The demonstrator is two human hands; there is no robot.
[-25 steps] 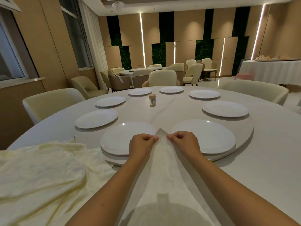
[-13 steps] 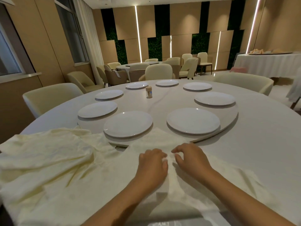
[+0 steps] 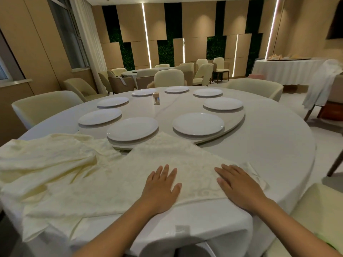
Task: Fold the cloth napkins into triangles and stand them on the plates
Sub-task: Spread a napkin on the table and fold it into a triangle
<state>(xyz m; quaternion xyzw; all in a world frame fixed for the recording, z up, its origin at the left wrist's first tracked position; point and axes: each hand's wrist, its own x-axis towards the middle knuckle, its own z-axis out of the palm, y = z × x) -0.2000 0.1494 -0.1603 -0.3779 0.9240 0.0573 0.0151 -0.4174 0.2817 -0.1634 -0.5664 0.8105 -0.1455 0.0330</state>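
Two hands lie flat on the folded napkin [image 3: 167, 164] in front of me: my left hand [image 3: 162, 188] with fingers straight and spread on its near middle, my right hand [image 3: 239, 184] the same way on its right end, palms down, gripping nothing. I see the cream napkin spread as a triangle on the near edge of the round white table [image 3: 269, 145], its far point reaching up onto the rim of the turntable [image 3: 232, 127], between the two nearest plates. A pile of loose napkins [image 3: 46, 160] sits rumpled to my left, touching the flat one. On the turntable I count seven white plates in a ring; the nearest plate on the left [image 3: 132, 128] is just beyond the napkin's left slope, the nearest on the right [image 3: 198, 123] just beyond its tip. A small toothpick jar [image 3: 156, 98] stands upright near the turntable's middle. Cream chairs [image 3: 44, 106] ring the table, and a cloth-draped side table [image 3: 289, 71] stands far off to the right
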